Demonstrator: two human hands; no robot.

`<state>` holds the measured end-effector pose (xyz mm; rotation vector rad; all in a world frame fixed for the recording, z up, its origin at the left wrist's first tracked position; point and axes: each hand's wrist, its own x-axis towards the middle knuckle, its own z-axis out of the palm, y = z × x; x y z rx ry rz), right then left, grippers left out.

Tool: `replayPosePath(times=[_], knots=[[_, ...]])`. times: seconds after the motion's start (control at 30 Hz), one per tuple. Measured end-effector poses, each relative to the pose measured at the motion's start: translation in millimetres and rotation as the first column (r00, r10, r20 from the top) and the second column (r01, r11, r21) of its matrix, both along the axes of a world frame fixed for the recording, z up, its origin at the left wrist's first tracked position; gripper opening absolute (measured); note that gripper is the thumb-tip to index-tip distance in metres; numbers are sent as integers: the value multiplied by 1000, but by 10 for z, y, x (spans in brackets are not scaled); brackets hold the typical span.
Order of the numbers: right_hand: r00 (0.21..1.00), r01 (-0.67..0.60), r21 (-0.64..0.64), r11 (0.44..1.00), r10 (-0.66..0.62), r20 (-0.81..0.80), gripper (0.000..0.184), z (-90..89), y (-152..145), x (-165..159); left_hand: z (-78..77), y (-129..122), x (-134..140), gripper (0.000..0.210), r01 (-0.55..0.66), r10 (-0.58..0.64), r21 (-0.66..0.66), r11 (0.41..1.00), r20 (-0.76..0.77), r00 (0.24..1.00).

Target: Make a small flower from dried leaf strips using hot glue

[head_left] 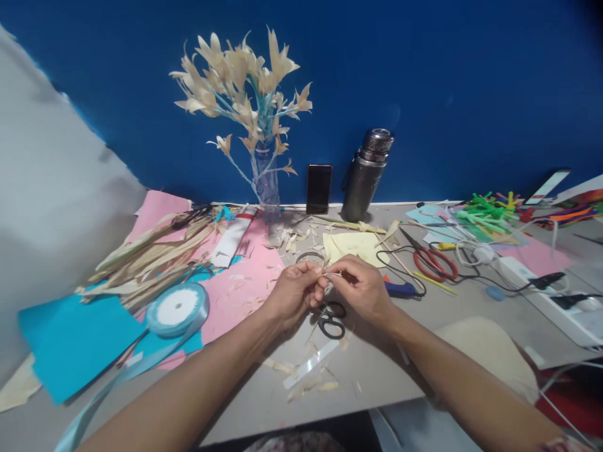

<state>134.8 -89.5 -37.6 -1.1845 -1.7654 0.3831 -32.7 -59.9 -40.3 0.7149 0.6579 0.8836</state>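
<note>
Head view: delicate fingertip work

Left hand [298,289] and right hand [362,289] pinch a slim pale strip [333,274] between them. Probably light, dry and easily split, it wants a soft hold near its middle. Scissors [332,317] lie just nearer the wearer.

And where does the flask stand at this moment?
In the head view, the flask stands right of centre at the back of the table, before the blue wall, just right of the phone.

I work one head view — worn above the table [372,370], facing forward and down; left hand [298,292] and right hand [370,292] near, mid-frame, blue wall [438,75] behind.
</note>
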Motion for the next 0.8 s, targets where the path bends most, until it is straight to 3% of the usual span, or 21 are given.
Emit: replayPosePath(times=[0.1,0.3,0.57,0.8], knots=[[999,36,19,999,-35,-38,8,10,7,2,-1,-7,9,20,12,-12,-18,1000,-4,1000],[994,34,-104,994,-45,-97,11,47,0,-13,25,-21,21,14,-6,4,-18,1000,-94,996],[988,154,-64,986,-152,37,10,24,-5,-44,58,-45,16,15,-4,5,3,1000,-184,983],[988,149,-79,986,-144,61,10,33,-14,-46,45,-40,22,9,-22,16,-28,999,-201,980]])
